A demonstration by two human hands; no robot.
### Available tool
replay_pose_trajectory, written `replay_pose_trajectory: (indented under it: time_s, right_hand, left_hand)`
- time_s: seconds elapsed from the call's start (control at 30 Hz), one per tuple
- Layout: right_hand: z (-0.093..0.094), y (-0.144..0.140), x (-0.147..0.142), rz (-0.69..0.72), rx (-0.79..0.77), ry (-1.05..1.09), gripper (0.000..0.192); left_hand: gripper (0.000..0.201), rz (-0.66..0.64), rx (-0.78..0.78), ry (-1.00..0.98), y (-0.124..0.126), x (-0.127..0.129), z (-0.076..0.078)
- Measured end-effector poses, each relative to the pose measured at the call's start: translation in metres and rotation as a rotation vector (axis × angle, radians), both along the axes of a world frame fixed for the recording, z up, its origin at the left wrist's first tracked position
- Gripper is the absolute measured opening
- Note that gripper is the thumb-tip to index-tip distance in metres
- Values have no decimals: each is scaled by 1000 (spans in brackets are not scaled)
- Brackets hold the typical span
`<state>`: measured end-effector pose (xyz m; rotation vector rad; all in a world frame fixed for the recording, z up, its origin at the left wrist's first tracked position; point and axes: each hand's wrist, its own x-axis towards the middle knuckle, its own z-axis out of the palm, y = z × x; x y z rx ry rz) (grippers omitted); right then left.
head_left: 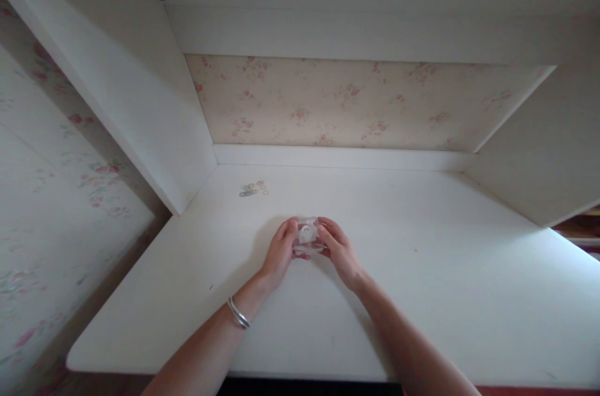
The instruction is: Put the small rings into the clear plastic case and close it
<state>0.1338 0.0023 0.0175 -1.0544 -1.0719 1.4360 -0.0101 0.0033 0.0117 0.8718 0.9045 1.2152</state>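
Observation:
A small clear plastic box (307,235) with something pale and round inside is held just above the white desk top (422,271), near its middle. My left hand (280,253) grips the box's left side with fingers curled around it; a silver bangle sits on that wrist. My right hand (338,251) grips the box's right side. Both thumbs rest on the near edge. What is inside the box is too small to make out.
A small cluster of thin rings (253,188) lies on the desk at the back left. White side panels (154,127) enclose the desk left and right, with a shelf overhead and floral wallpaper (337,102) behind. The desk's front edge is near me.

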Motion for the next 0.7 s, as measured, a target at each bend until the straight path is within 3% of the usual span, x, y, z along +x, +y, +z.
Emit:
replay_pose_trajectory:
  time_s: [0.23, 0.5, 0.57, 0.7]
  right_hand:
    - [-3, -3, 7, -27, -16, 43, 50]
    - [-8, 1, 6, -40, -18, -18, 49]
    - [-7, -1, 4, -84, 59, -140, 50]
    - [-6, -10, 1, -147, 377, -513, 59]
  left_hand:
    - [77, -60, -10, -44, -8, -1, 10]
    - [74, -47, -22, -11, -6, -3, 10]
    - [73, -43, -22, -22, -5, -1, 9]
    - [69, -54, -19, -41, -5, 2, 8]
